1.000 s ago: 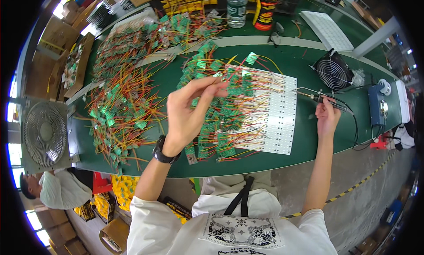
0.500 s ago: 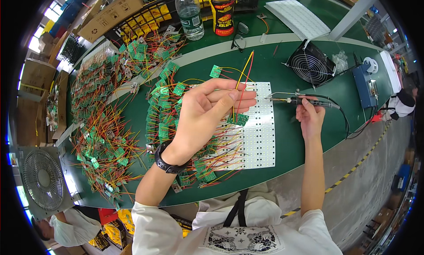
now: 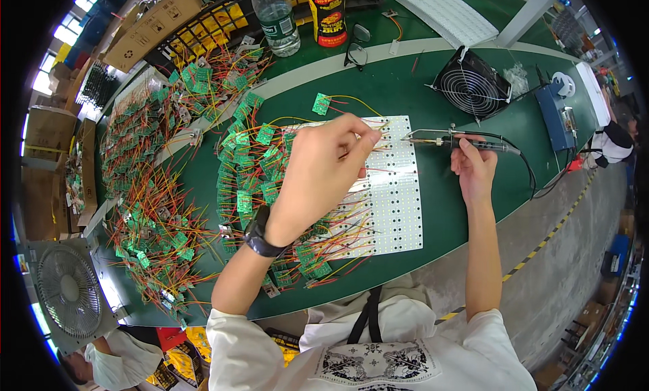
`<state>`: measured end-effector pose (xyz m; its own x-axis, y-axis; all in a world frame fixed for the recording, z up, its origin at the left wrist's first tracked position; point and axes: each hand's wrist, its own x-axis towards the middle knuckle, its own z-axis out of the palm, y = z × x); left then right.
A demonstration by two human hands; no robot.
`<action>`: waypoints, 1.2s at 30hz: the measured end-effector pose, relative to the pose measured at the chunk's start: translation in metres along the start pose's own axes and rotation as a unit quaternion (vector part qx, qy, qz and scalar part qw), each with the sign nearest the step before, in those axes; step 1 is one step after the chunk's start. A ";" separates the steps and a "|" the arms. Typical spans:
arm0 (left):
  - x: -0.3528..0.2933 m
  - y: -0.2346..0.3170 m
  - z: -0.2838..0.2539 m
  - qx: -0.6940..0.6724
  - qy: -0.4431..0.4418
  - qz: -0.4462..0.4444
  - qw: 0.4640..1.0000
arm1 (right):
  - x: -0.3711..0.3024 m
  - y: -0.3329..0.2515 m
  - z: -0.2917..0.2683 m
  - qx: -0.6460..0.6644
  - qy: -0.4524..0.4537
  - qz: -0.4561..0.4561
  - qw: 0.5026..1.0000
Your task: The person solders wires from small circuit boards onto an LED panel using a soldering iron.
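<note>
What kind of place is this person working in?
It looks like an electronics workshop, maybe in a factory. Green circuit boards with coloured wires are heaped on the workbench, and the right hand holds what looks like a soldering iron.

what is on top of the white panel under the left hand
Red and yellow wires from green circuit boards lie across the left part of the white panel. Whatever the left hand covers there is hidden.

Circuit boards (image 3: pixel 244 201) are green, wires (image 3: pixel 348 227) red and yellow, the panel (image 3: pixel 399 205) dotted white.
</note>
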<state>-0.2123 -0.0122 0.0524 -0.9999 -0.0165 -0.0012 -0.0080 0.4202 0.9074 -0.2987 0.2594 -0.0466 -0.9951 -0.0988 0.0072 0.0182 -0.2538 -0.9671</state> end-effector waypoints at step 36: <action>0.017 -0.072 0.057 0.140 0.060 0.135 0.979 | -0.004 0.005 -0.002 -0.061 -0.025 -0.014 0.998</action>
<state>-0.2292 0.0092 -0.0371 -0.9573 0.0312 0.2875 0.2365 0.6565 0.7163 -0.2949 0.2605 -0.0523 -0.9888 -0.1429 0.0439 -0.0241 -0.1375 -0.9902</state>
